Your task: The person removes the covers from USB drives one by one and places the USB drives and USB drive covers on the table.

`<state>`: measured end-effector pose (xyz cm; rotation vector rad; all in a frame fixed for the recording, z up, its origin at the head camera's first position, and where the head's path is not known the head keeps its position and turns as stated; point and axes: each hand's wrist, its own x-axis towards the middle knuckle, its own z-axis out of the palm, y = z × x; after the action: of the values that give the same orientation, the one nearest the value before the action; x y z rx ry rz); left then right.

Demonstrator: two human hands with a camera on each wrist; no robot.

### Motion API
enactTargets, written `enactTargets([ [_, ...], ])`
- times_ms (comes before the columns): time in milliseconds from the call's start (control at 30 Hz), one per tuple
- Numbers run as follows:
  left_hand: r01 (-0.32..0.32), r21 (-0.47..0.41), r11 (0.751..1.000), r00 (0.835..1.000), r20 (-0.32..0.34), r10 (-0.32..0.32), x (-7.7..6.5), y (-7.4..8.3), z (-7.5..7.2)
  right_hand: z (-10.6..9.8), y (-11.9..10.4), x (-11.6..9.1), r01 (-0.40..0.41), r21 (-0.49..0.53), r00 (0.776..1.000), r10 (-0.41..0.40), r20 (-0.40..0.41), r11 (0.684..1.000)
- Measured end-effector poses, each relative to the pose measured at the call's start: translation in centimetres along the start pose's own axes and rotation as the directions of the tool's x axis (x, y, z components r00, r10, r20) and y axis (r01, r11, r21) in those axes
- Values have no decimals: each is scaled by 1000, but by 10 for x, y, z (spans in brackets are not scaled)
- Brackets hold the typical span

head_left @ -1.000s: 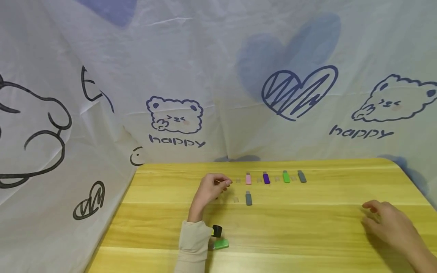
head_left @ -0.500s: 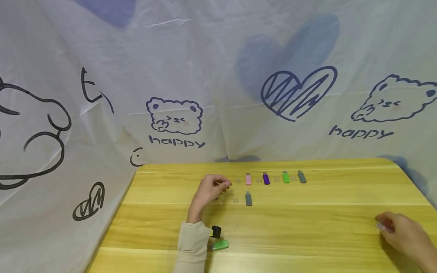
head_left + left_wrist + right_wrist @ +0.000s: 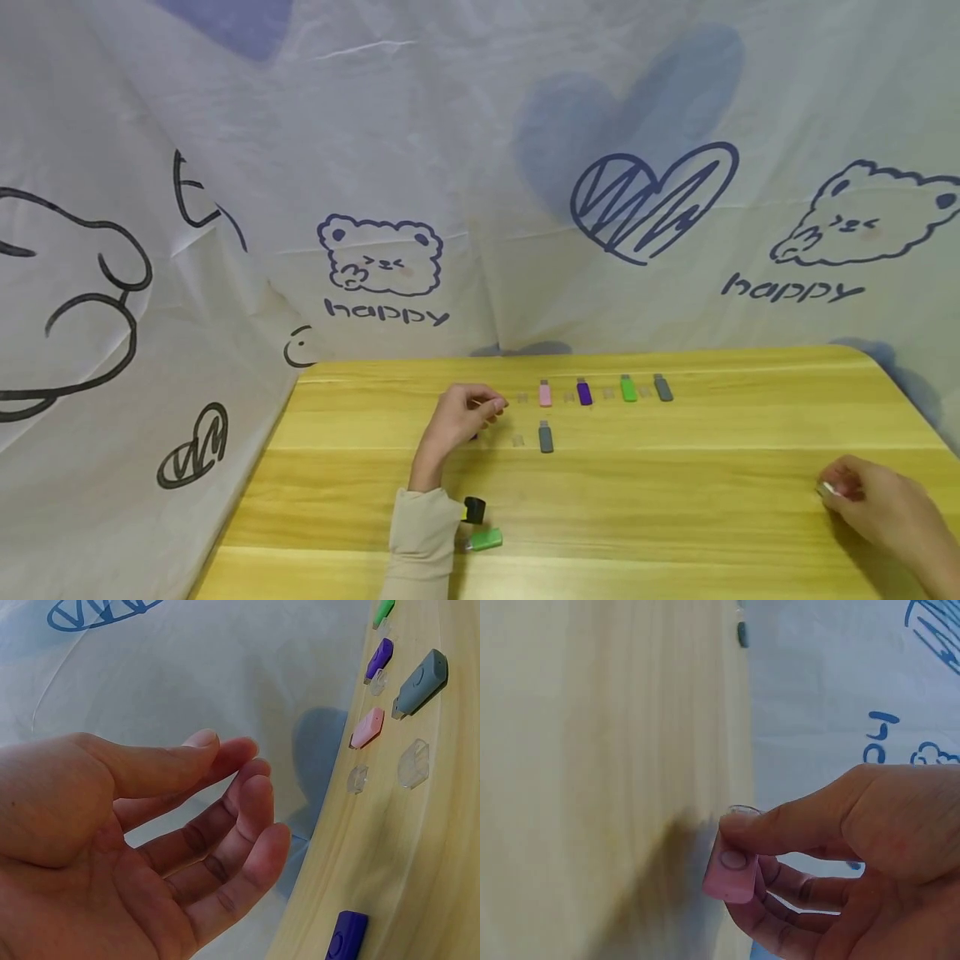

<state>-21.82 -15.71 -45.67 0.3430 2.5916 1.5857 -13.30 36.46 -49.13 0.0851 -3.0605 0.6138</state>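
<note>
My right hand (image 3: 881, 504) pinches a pink USB flash drive (image 3: 733, 862) between thumb and fingers, above the right side of the table. A clear cap (image 3: 744, 811) shows at the drive's end by the thumb tip. My left hand (image 3: 461, 414) hovers at the left end of the drives, fingers loosely curved around nothing. Near it lie another pink drive (image 3: 367, 728), a purple drive (image 3: 379, 660), a grey drive (image 3: 421, 683) and clear caps (image 3: 413, 764). Below the left hand is a second purple drive (image 3: 347, 935), mostly hidden in the head view.
The back row also has a green drive (image 3: 627, 388) and a grey one (image 3: 663, 387). A black object (image 3: 473, 510) and a green drive (image 3: 485, 540) lie beside the left sleeve. A printed cloth (image 3: 495, 167) hangs behind the wooden table (image 3: 675, 517).
My right hand has drawn back toward the lower right, then shifted slightly left; its fingers have closed, and a pink USB flash drive now shows in them. The left hand stays nearly still.
</note>
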Motion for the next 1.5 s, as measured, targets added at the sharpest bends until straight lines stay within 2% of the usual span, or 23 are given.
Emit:
enactTargets([
  [200,6,-7,1000,1000,-3,-6,-1,3,0,-8,-19,9,9,32,1000,-10,12,999],
  [533,11,-20,1000,1000,0,-11,-3,7,-1,-23,-60,18,82,115,996,-77,-50,990],
  [900,-15,-34,999,1000,8,16,-1,9,3,-28,-113,31,204,263,975,-173,-138,943],
  [1300,-27,-35,999,999,23,28,2,5,8,-23,-188,54,215,388,975,-178,-130,896],
  [1500,-39,-31,999,999,21,40,2,9,8,-10,-219,63,219,484,975,-176,-133,847],
])
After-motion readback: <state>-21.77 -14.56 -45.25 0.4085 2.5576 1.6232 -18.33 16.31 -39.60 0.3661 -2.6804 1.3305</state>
